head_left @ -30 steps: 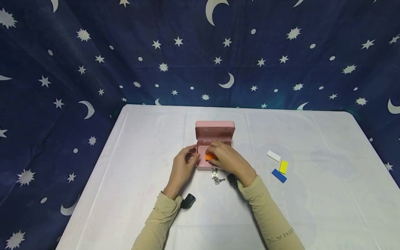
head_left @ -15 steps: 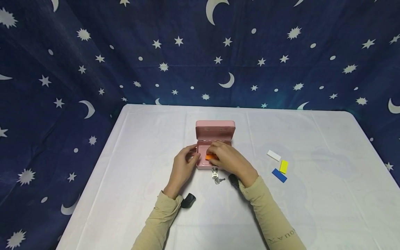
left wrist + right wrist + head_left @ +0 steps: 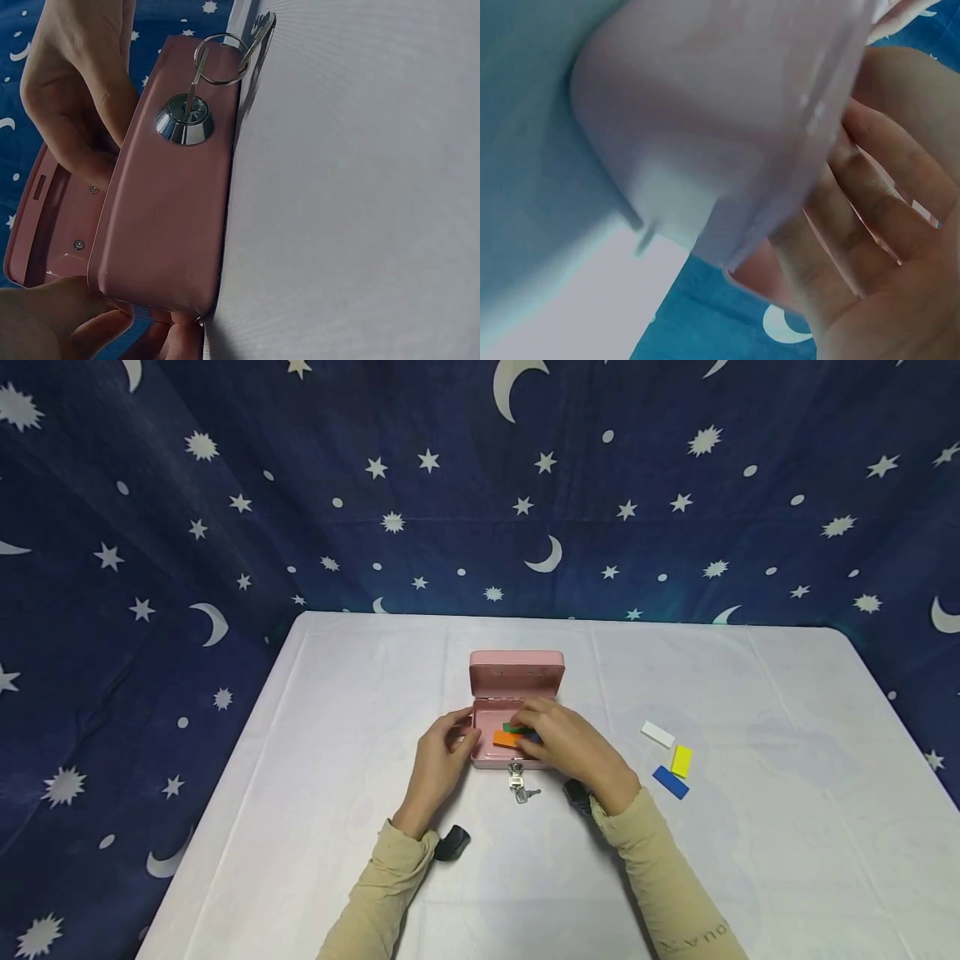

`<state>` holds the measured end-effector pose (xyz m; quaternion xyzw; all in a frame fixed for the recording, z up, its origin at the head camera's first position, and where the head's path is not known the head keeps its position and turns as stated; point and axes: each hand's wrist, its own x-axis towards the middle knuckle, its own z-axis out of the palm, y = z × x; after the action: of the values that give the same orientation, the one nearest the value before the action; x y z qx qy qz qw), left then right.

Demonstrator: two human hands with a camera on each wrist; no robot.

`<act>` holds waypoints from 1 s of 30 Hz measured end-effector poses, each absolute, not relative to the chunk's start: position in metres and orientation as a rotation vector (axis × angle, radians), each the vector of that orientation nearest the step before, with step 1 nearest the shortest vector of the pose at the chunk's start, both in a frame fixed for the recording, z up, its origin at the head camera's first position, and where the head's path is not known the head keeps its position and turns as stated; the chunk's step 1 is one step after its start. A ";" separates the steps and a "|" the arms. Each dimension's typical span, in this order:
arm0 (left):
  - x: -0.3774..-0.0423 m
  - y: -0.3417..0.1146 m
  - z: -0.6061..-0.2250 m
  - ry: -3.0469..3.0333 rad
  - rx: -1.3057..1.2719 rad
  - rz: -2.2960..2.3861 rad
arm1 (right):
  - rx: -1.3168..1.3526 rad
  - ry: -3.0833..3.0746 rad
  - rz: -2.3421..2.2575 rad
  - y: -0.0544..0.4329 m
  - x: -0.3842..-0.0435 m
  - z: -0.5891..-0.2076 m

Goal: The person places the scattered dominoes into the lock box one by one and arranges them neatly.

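Note:
A small pink cash box (image 3: pixel 487 717) stands on the table with its lid (image 3: pixel 516 675) raised. At its left side my left hand (image 3: pixel 438 760) holds the wall, thumb on the rim and fingers along the outside. Inside lie an orange block (image 3: pixel 506 739) and a green block (image 3: pixel 513 727), with a bit of dark blue (image 3: pixel 533 737) beside them. My right hand (image 3: pixel 566 743) reaches in over the right side, fingers and thumb spread apart above these pieces. Its fingertips are hidden by the box in the right wrist view. A key sits in the front lock (image 3: pixel 185 120).
To the right of the box lie a white block (image 3: pixel 657 733), a yellow block (image 3: pixel 681 761) and a blue block (image 3: pixel 670 782). A second key (image 3: pixel 259 37) hangs from the ring at the lock. A starry dark blue cloth (image 3: pixel 450 543) hangs behind the white table (image 3: pixel 360 677).
My right hand has shifted to the right inside the box, so the green block and more of the orange one show. My left hand and the box have stayed in place.

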<state>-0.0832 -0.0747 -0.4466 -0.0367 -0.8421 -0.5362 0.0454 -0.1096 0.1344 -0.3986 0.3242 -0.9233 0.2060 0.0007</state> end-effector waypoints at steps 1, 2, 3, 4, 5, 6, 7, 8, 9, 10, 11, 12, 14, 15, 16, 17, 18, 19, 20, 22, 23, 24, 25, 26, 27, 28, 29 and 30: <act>-0.083 -0.075 -0.446 -2.577 -0.112 -1.628 | 1.010 -2.901 0.650 0.135 -0.109 -0.398; -0.083 -0.075 -0.446 -2.579 -0.112 -1.629 | 1.003 -2.901 0.651 0.136 -0.109 -0.397; -0.083 -0.075 -0.446 -2.578 -0.113 -1.630 | 0.995 -2.900 0.654 0.138 -0.108 -0.396; -0.083 -0.075 -0.446 -2.577 -0.113 -1.634 | 0.990 -2.899 0.655 0.139 -0.108 -0.396; -0.083 -0.075 -0.446 -2.575 -0.111 -1.640 | 0.987 -2.895 0.659 0.141 -0.108 -0.396; -0.083 -0.075 -0.446 -2.570 -0.109 -1.649 | 0.985 -2.890 0.662 0.143 -0.108 -0.396; -0.083 -0.075 -0.446 -2.565 -0.109 -1.653 | 0.988 -2.884 0.664 0.145 -0.108 -0.396; -0.084 -0.075 -0.446 -2.561 -0.107 -1.661 | 0.991 -2.875 0.666 0.146 -0.109 -0.396; -0.084 -0.075 -0.446 -2.558 -0.105 -1.667 | 0.996 -2.866 0.667 0.148 -0.109 -0.397; -0.084 -0.075 -0.447 -2.557 -0.102 -1.671 | 1.000 -2.860 0.672 0.150 -0.109 -0.397; -0.084 -0.075 -0.447 -2.558 -0.101 -1.673 | 1.004 -2.852 0.678 0.152 -0.110 -0.397; -0.084 -0.075 -0.447 -2.557 -0.101 -1.677 | 1.007 -2.846 0.681 0.154 -0.110 -0.397; -0.084 -0.075 -0.448 -2.557 -0.101 -1.679 | 1.005 -2.844 0.694 0.157 -0.109 -0.395; -0.084 -0.075 -0.448 -2.556 -0.104 -1.677 | 0.999 -2.847 0.697 0.158 -0.109 -0.395; -0.084 -0.075 -0.448 -2.555 -0.106 -1.676 | 0.992 -2.851 0.700 0.160 -0.109 -0.394; -0.084 -0.075 -0.448 -2.557 -0.109 -1.670 | 0.987 -2.852 0.697 0.161 -0.109 -0.393; -0.084 -0.075 -0.448 -2.559 -0.111 -1.661 | 0.981 -2.854 0.692 0.163 -0.108 -0.392; -0.084 -0.075 -0.448 -2.562 -0.113 -1.653 | 0.975 -2.854 0.688 0.164 -0.108 -0.392; -0.084 -0.075 -0.448 -2.566 -0.114 -1.646 | 0.973 -2.851 0.679 0.166 -0.108 -0.391; -0.084 -0.075 -0.448 -2.570 -0.111 -1.643 | 0.975 -2.839 0.667 0.170 -0.108 -0.390; -0.084 -0.074 -0.448 -2.573 -0.109 -1.640 | 0.975 -2.833 0.664 0.172 -0.108 -0.390; -0.084 -0.074 -0.448 -2.576 -0.108 -1.637 | 0.974 -2.827 0.661 0.175 -0.108 -0.389; -0.084 -0.074 -0.448 -2.576 -0.107 -1.639 | 0.972 -2.824 0.661 0.177 -0.108 -0.389; -0.084 -0.074 -0.448 -2.575 -0.105 -1.639 | 0.966 -2.826 0.665 0.179 -0.107 -0.389; -0.084 -0.074 -0.448 -2.577 -0.104 -1.637 | 0.958 -2.830 0.667 0.181 -0.107 -0.388; -0.084 -0.074 -0.448 -2.582 -0.104 -1.631 | 0.948 -2.836 0.666 0.184 -0.107 -0.388; -0.083 -0.075 -0.447 -2.584 -0.103 -1.627 | 0.940 -2.842 0.662 0.186 -0.107 -0.388; -0.083 -0.075 -0.448 -2.584 -0.105 -1.626 | 0.930 -2.849 0.659 0.188 -0.106 -0.387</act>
<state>-0.0833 -0.0747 -0.4476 -0.0342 -0.8451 -0.5318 0.0433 -0.1063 0.1877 -0.3870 0.3030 -0.9278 0.2146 0.0365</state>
